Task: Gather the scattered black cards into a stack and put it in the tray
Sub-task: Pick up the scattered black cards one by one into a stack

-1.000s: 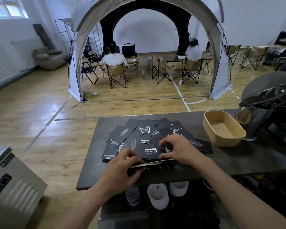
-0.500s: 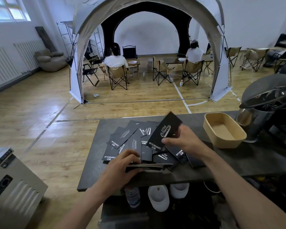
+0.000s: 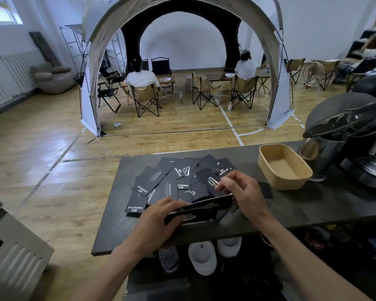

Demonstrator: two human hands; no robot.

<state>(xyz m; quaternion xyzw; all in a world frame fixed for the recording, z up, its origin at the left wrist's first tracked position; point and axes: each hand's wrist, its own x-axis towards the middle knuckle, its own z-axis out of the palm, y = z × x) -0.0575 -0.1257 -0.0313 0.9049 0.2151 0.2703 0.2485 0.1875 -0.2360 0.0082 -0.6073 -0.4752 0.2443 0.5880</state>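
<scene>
- The dark grey stone-look surface had its near edge running just under both hands, and its left edge slanted away close beside the outermost cards.
- The left hand clasped the left end of a thin stack of black printed cards, with its fingers curled over the top, just inside the near edge.
- The right hand gripped the right end of the same stack, its fingers bent down onto the top card.
- The stack was seen nearly edge-on. Its long axis ran left to right along the near edge, with the right end raised a little and pointing roughly towards the tray.
- Loose black cards with white lettering lay fanned and overlapping beyond the hands, in the left and middle part of the surface. Their long axes pointed many ways, most of them slanting away towards the far edge.
- One single black card lay flat beside the right hand, near the tray's foot.
- The tan oblong paper tray stood to the right near the far edge, its long axis angled away and to the left.
- A bare strip of surface lay in front of the tray and to the right of the right hand.
- A steel jug and a black coffee machine crowded the tray's right side.
</scene>
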